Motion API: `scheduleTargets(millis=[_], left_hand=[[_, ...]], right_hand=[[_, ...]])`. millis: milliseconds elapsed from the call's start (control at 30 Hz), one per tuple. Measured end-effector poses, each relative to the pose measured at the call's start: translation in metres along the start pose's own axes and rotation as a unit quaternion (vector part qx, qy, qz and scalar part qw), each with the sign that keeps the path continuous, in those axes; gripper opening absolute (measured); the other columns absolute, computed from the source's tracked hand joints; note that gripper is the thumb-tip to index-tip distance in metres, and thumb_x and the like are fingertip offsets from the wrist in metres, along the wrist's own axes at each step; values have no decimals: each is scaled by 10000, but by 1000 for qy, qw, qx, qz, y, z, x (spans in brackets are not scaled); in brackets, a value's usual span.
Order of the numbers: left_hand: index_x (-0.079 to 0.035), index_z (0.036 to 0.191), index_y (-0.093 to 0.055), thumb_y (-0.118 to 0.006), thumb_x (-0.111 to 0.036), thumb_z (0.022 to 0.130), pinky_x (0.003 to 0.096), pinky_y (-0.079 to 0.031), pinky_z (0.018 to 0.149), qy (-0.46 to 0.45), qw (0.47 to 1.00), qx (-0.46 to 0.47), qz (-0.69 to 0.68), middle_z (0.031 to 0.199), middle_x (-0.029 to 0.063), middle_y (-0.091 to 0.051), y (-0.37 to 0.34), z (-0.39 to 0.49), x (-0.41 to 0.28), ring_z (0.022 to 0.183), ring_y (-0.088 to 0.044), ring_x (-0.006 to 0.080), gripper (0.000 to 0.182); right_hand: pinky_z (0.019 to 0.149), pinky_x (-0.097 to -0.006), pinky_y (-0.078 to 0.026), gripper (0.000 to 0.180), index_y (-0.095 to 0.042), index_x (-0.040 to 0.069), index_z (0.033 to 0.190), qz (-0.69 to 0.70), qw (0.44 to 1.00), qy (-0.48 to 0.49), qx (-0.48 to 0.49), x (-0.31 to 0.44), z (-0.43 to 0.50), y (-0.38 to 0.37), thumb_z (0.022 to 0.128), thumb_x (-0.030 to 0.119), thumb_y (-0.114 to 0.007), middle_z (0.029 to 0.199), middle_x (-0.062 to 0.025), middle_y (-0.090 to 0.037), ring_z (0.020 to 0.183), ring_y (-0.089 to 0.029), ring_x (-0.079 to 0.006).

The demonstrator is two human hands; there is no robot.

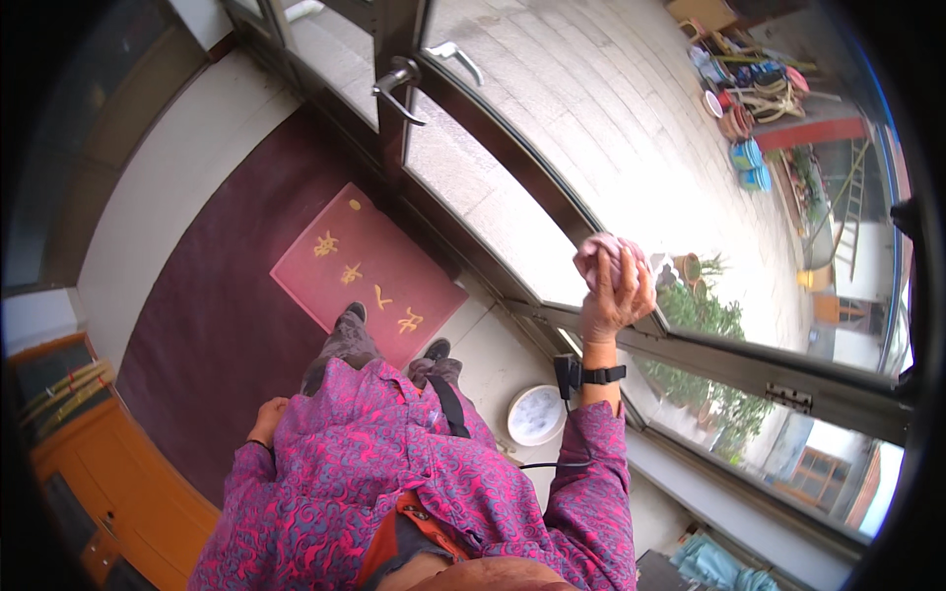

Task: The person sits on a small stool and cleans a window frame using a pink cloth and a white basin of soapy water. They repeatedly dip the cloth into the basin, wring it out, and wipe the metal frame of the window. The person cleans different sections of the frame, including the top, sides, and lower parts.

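My right hand (pixel 619 299) is raised against the glass door (pixel 510 159), near the lower corner of its upper pane. Bunched under its fingers is a damp-looking pink cloth (pixel 591 258), pressed at the pane and its dark metal frame. A black strap with a small device and a cable circles that wrist. My left hand (pixel 267 422) hangs low beside my patterned jacket; its fingers look curled and are partly hidden, so what they hold cannot be seen. On the tiled floor by the door stands a white basin (pixel 536 415) with sudsy water.
A red doormat (pixel 369 270) with yellow characters lies under my feet. The lever handle (pixel 399 89) juts from the door frame. An orange wooden cabinet (pixel 122 487) is at lower left, light-blue fabric (pixel 720 565) at lower right. Potted plants (pixel 702 306) and buckets (pixel 750 164) stand outside.
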State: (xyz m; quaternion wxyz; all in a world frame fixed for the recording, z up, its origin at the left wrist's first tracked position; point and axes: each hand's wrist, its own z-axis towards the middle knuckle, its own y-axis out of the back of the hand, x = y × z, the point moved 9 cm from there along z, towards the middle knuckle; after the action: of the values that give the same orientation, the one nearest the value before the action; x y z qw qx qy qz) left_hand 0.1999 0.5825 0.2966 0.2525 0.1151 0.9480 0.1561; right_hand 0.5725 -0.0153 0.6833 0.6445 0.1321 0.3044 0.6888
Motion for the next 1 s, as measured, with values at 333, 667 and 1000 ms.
scheduleTargets(millis=[333,667,1000], left_hand=[[-44,1110,-721,-596,-182,941,344,-511,869,86,991,-14,-103,1064,96,-735,-17,-40,164,993,-652,165,251],[-49,1117,-708,-612,-203,944,358,-524,849,12,1000,22,11,1046,70,-721,74,-2,110,962,-654,174,251],[-70,1013,-689,-595,-83,902,257,-483,580,-15,999,-35,-4,790,1,-639,166,85,-63,665,-598,96,145]], right_hand=[[1034,-436,-358,421,-690,300,1249,152,986,62,34,195,159,-137,839,204,-680,1381,17,-568,1298,-499,-249],[992,-417,-409,467,-690,284,1207,191,975,75,86,223,181,-164,780,103,-637,1382,3,-557,1280,-515,-252],[1006,-414,-430,377,-743,331,1129,50,998,-26,35,53,41,-41,789,168,-740,1338,25,-583,1231,-537,-244]])
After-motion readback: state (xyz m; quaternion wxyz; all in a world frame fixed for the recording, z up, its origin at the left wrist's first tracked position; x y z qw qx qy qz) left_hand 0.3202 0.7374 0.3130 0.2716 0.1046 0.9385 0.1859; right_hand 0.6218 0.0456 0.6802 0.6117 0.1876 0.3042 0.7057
